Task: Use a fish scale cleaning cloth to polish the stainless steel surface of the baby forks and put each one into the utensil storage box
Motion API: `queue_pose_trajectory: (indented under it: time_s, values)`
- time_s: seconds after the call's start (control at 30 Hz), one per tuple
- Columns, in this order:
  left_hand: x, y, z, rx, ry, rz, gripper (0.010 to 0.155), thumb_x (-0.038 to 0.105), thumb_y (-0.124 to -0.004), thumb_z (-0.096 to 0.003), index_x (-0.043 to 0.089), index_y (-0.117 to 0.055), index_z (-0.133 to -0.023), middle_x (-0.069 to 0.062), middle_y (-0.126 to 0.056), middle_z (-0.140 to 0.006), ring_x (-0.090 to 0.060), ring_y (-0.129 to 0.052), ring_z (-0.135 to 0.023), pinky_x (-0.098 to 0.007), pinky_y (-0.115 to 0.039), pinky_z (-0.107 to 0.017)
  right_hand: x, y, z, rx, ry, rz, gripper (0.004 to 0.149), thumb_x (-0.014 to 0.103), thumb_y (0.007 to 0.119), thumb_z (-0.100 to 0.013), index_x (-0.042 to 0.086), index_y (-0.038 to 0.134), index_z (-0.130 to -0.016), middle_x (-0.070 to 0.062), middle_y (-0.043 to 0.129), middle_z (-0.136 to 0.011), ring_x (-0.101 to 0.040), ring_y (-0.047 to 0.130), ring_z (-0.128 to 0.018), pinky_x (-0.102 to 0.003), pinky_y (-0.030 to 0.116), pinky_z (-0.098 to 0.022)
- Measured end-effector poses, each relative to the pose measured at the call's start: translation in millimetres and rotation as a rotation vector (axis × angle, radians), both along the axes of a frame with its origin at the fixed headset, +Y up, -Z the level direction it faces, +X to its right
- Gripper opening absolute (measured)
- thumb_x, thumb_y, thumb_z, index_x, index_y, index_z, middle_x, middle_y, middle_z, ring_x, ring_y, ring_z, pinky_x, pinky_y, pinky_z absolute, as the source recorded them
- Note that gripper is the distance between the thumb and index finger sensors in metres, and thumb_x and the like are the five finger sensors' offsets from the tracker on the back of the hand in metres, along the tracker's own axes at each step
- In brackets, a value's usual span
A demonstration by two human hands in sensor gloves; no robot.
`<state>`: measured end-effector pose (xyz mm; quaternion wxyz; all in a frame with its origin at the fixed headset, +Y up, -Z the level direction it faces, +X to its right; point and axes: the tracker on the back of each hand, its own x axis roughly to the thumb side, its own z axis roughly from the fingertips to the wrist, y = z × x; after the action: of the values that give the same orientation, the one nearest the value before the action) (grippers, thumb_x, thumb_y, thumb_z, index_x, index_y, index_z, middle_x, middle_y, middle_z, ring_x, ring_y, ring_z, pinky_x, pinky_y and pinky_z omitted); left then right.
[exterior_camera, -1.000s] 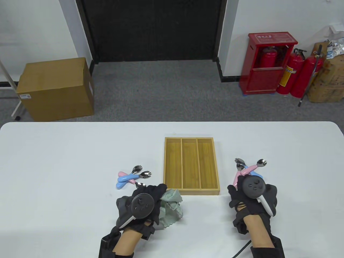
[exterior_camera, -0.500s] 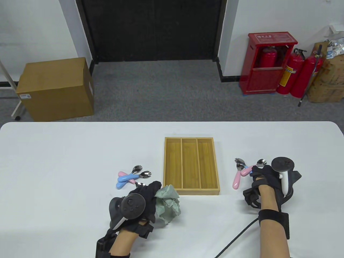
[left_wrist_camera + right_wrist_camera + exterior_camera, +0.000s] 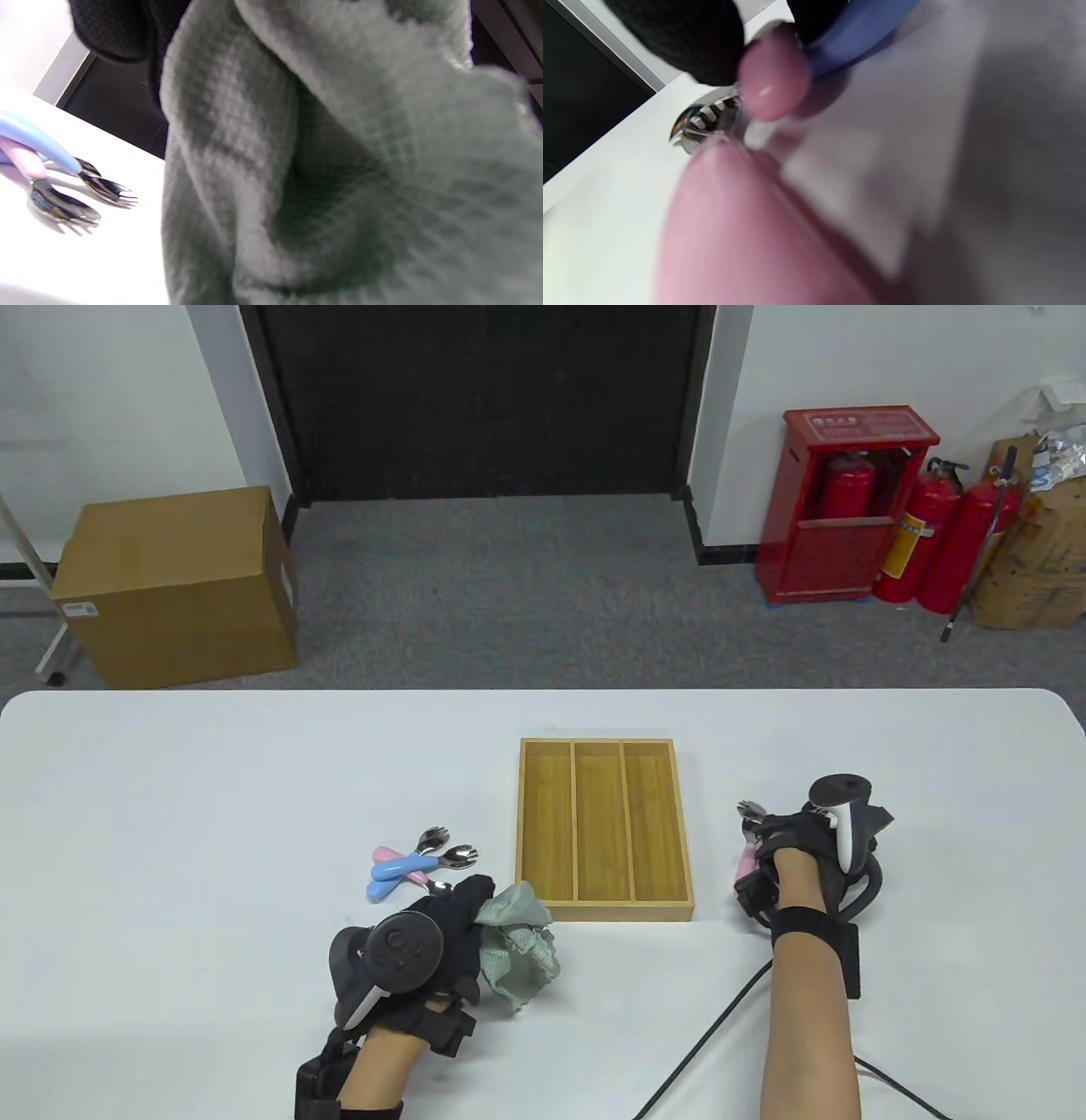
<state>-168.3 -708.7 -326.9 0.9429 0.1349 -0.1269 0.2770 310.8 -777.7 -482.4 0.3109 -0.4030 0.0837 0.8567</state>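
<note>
Baby forks (image 3: 751, 848) at 4 o'clock of the wooden box (image 3: 602, 830), right under the right hand (image 3: 806, 848); more forks (image 3: 420, 861) at 8 o'clock of the box. Small and light, with shiny metal heads, likely slippery, and fat smooth handles, pink and blue. Best to pinch by the handle. Right fingers (image 3: 683, 38) touching a pink handle, grip not clear, cannot tell. Left hand (image 3: 424, 942) curled round the soft green cloth (image 3: 513, 946), squishy and easy to bunch
</note>
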Motion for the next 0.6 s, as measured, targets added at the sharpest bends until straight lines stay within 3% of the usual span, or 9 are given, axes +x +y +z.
queue_pose_trajectory:
  time_s: [0.1,0.3,0.47,0.6]
  values:
    - [-4,-2,-2,-0.014,0.006,0.034,0.044,0.034,-0.074,-0.0502,0.026,-0.076,-0.094,-0.001,-0.101,-0.077,-0.026,-0.108,-0.061,-0.053,-0.079,-0.057,5,1,1,0.046,-0.04,-0.041,0.052,0.038,0.083,-0.044,0.002,0.074,-0.08,-0.017,0.023,-0.11,-0.045,0.015,-0.1,-0.066,0.016,-0.07]
    - [-11,-8,-6,-0.056,0.019,0.146,0.044,0.035,-0.074,-0.0502,0.025,-0.076,-0.094,-0.002,-0.103,-0.076,-0.026,-0.11,-0.059,-0.053,-0.081,-0.055,9,18,13,0.177,-0.061,-0.073,0.049,0.038,0.08,-0.045,0.003,0.075,-0.08,-0.017,0.027,-0.11,-0.045,0.019,-0.1,-0.066,0.018,-0.069]
    - [-17,-15,-9,-0.111,0.022,0.288,0.044,0.035,-0.074,-0.0504,0.025,-0.076,-0.094,-0.003,-0.103,-0.076,-0.026,-0.11,-0.058,-0.053,-0.082,-0.054,-3,53,26,0.366,0.024,-0.072,0.048,0.038,0.078,-0.045,0.006,0.075,-0.08,-0.019,0.032,-0.109,-0.047,0.026,-0.099,-0.067,0.022,-0.068]
    - [-23,-22,-12,-0.167,0.028,0.451,0.045,0.035,-0.074,-0.0507,0.025,-0.076,-0.094,-0.002,-0.103,-0.076,-0.026,-0.11,-0.058,-0.053,-0.081,-0.054,-25,85,41,0.545,0.171,-0.099,0.046,0.038,0.078,-0.045,0.007,0.077,-0.079,-0.023,0.041,-0.107,-0.051,0.036,-0.096,-0.069,0.029,-0.065]
